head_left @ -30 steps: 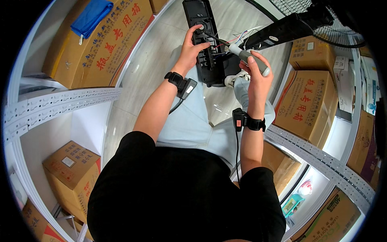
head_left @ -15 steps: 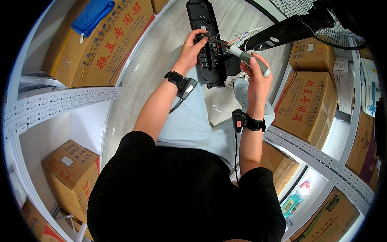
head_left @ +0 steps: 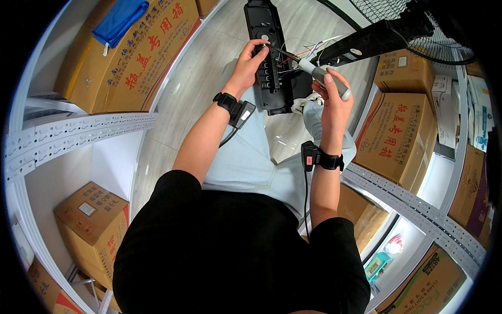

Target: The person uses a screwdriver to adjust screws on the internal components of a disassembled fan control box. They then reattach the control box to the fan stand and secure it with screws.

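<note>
A long black plastic housing [head_left: 276,97] with a row of buttons stands between my legs. My right hand [head_left: 334,94] is wrapped round the grey handle of a screwdriver [head_left: 316,73], whose dark shaft slants up and left toward the housing. At the shaft's tip the thumb and forefinger of my left hand [head_left: 246,65] are pinched together, over the upper part of the housing. Whatever they pinch is too small to make out. Red, blue and white wires [head_left: 308,51] run between the housing and a black column [head_left: 374,37] at the right.
A round wire fan guard [head_left: 384,13] is at the upper right. Metal shelves [head_left: 83,137] with cardboard boxes [head_left: 400,141] flank me on both sides. A blue cloth [head_left: 120,23] lies on a box at the upper left. Straps with small black devices [head_left: 240,112] sit on both wrists.
The black housing has shifted very slightly right and down. Both hands and the screwdriver stay almost in the same place.
</note>
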The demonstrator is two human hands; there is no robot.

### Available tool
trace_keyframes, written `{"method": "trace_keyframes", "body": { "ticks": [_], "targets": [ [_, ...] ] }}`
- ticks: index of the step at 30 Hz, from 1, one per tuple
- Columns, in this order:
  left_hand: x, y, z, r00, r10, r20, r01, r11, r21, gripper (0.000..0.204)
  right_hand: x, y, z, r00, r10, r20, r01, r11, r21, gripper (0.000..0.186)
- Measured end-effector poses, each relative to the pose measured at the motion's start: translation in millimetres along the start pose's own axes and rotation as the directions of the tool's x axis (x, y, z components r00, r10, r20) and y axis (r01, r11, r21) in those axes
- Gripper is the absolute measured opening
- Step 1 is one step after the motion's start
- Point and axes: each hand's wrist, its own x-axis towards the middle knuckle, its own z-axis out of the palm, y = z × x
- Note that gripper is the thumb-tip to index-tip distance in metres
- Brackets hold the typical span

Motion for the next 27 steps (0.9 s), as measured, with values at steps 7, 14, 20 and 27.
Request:
{"method": "trace_keyframes", "body": {
  "ticks": [7, 14, 20, 27],
  "targets": [
    [0.8, -1.1, -1.2, 1.0, -0.012, -0.003, 0.012, 1.0, 0.009, 0.016, 1.1, 1.8, -2.8, 1.0, 0.008, 0.018, -0.008, 0.999, -0.031, 0.035],
    [-0.8, 2.7, 0.9, 1.0, -0.026, 0.011, 0.026, 1.0, 0.018, 0.017, -0.9, 1.2, -0.6, 1.0, -0.004, 0.002, 0.004, 1.0, 0.003, 0.031],
    [-1.0, 2.4, 1.4, 0.999, -0.047, 0.008, 0.047, 0.999, -0.008, 0.017, -2.4, 1.1, -0.8, 1.0, -0.003, 0.009, 0.003, 1.0, -0.005, 0.03],
    [0.7, 0.4, -2.9, 0.998, -0.055, 0.031, 0.056, 0.998, -0.021, 0.017, -2.6, -1.2, -0.3, 0.999, -0.022, 0.029, 0.023, 0.999, -0.031, 0.03]
  ]
}}
